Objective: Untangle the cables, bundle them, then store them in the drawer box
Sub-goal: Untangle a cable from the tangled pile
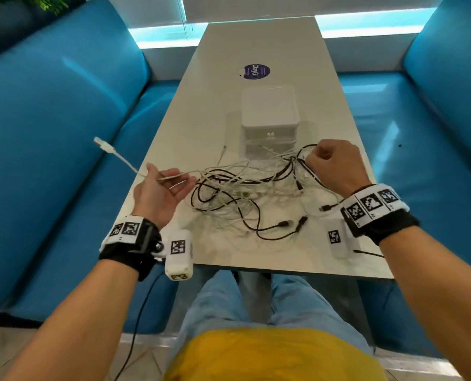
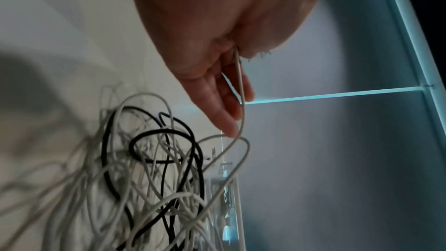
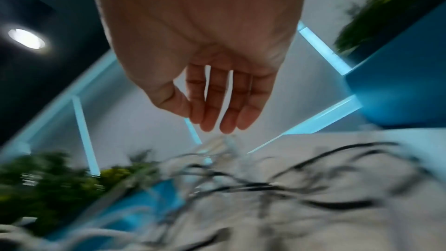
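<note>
Benches [image 1: 50, 127]: two blue padded seats, one at 9 o'clock and one at 3 o'clock of the table.
Table [image 1: 256, 45]: a long pale top that runs from the person toward 12 o'clock.
Drawer box [image 1: 270, 116]: white, standing upright near the middle of the table, at 12 o'clock from the cables. Its drawers look pushed in. One thin white wire lies against its lower front.
Cables [image 1: 242, 193]: a loose tangle of white and black wires lying on the table, between the two hands and just in front of the box. Some black plug ends lie free at 5 o'clock of the heap.
Right hand [image 1: 330, 166]: at 3 o'clock of the tangle, back of the hand up. In the head view the fingers are curled in over a black wire [image 1: 306, 149] at the edge of the heap. The right wrist view is blurred and shows the fingers straighter, so I cannot tell if it really grips the wire.
Left hand [image 1: 160, 191]: at 9 o'clock of the tangle, palm up, fingers only half bent. A white cable [image 1: 124, 162] runs across the palm and between the fingers; its plug end sticks out past the table edge toward 10 o'clock.
Sticker [image 1: 255, 71]: a round purple one on the table, at 12 o'clock behind the box.
</note>
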### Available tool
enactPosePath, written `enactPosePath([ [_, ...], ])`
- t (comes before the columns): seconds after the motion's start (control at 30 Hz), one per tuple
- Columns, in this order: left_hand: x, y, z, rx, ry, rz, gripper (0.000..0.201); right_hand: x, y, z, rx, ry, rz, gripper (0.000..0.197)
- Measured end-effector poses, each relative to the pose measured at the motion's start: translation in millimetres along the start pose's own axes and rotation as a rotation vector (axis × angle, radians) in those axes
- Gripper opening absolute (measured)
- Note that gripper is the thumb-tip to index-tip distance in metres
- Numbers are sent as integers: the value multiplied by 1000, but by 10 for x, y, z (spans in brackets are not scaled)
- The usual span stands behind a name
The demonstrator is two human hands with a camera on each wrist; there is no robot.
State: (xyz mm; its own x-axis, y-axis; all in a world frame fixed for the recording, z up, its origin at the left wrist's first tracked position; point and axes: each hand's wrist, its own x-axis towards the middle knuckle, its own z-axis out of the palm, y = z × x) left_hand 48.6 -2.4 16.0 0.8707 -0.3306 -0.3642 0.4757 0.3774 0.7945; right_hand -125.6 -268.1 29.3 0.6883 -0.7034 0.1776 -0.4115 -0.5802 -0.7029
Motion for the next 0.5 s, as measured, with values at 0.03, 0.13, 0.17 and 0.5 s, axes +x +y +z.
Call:
enactPosePath([
  [0.03,-27,-33,62,41,-37,-6,57,-44,-143,53,29,-41,-81,17],
  [0.13,-128,-144,301,143,-145,-31,58,-172,-541,275,164,-243,-264,4],
  [0.17,-152,-169,360,181,-173,-32,58,-191,-625,365,175,-308,-312,14],
  [0.5,-100,179,274,191,-50,127,62,-90,-82,788,-69,-384,-224,14],
])
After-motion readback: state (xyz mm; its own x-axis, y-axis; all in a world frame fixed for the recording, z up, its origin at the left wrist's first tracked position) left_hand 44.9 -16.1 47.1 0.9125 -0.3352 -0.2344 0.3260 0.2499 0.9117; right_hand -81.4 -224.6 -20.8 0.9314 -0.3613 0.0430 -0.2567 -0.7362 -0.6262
